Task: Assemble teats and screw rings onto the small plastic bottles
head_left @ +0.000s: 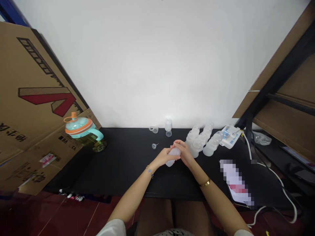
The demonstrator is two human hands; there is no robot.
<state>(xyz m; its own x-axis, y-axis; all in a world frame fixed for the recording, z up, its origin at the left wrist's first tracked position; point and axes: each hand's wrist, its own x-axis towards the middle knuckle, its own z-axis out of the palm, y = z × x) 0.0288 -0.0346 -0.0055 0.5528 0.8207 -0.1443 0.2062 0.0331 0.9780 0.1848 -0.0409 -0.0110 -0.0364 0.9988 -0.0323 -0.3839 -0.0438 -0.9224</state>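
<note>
Head view, and there it is: the left hand (163,158) and right hand (184,153) clasp a firm grip around a frosted plastic bottle (172,160), right over the black tabletop (118,172), just beside a row of similar bottles (203,141)!

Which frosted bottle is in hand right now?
The frosted bottle clasped between the left hand and right hand. The other bottles to its right are held by neither hand.
</note>
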